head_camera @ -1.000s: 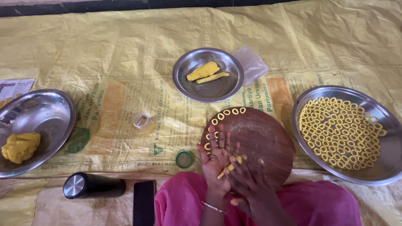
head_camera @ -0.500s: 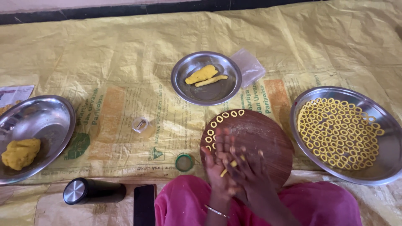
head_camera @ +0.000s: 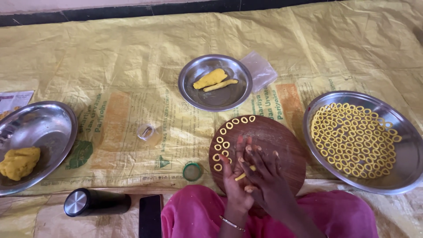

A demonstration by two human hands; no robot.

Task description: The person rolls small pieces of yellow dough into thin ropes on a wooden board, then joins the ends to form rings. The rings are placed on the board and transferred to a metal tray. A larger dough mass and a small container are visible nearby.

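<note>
My left hand [head_camera: 234,178] and my right hand [head_camera: 265,172] press together over the near side of a round wooden board [head_camera: 273,136], with a thin yellow dough strand [head_camera: 243,174] between the palms. Several small yellow dough rings [head_camera: 228,132] lie in an arc along the board's left and far edge. A small steel plate [head_camera: 215,100] beyond the board holds two pieces of yellow dough [head_camera: 210,78]. At the right, a large steel plate [head_camera: 398,174] is filled with several dough rings [head_camera: 352,136].
A steel bowl [head_camera: 44,128] at the left holds a dough lump [head_camera: 18,162]. A dark flask [head_camera: 94,202], a black phone [head_camera: 150,215], a small green cap [head_camera: 192,171], a small clear piece [head_camera: 146,131] and a plastic bag [head_camera: 261,68] lie on the yellow woven sheet [head_camera: 110,53].
My two hands have shifted slightly against each other on the dough strand. The view has drifted a little; the plates and bowl stay where they were.
</note>
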